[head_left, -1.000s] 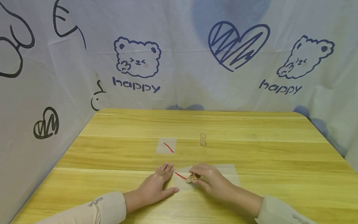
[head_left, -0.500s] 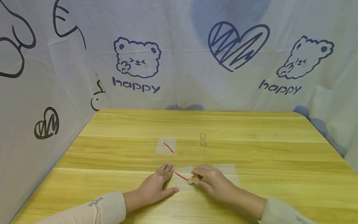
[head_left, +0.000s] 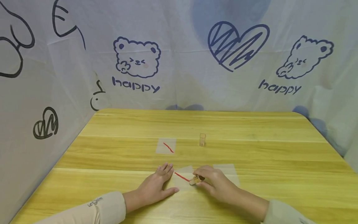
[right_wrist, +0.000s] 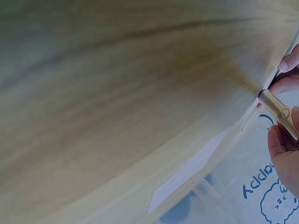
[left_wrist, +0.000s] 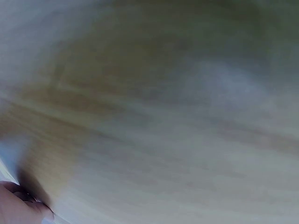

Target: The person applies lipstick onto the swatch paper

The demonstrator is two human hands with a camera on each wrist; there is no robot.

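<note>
Right hand: thumb and fingers drawn in close, pinching a gold tube.
Gold tube: between the right fingers, tilted, with one end jutting leftward and a little toward the person; a round emblem shows on its side in the right wrist view.
Tube's handling: probably light and stiff, perhaps slick if the shiny surface is smooth; the red tip, if soft like lipstick, would likely smear or snap under hard pressure.
Where to hold the tube: best around the rigid barrel, well behind the marking end, fingertips clear of the red.
Red line: just left of the right fingers, running from the left fingertips to the tube's end.
Middle sheet: beneath that line, between the two sets of fingers; thin, likely to slide if unpinned.
Left hand: fingers stretched out flat, gripping nothing, beside the sheet's left edge; cannot tell how firmly it presses the paper.
Right sheet: just right of the right fingers, partly covered by that hand.
Far sheet: beyond the left fingers, bearing its own red stroke.
Clear cap: upright on the table, beyond the right fingers.
</note>
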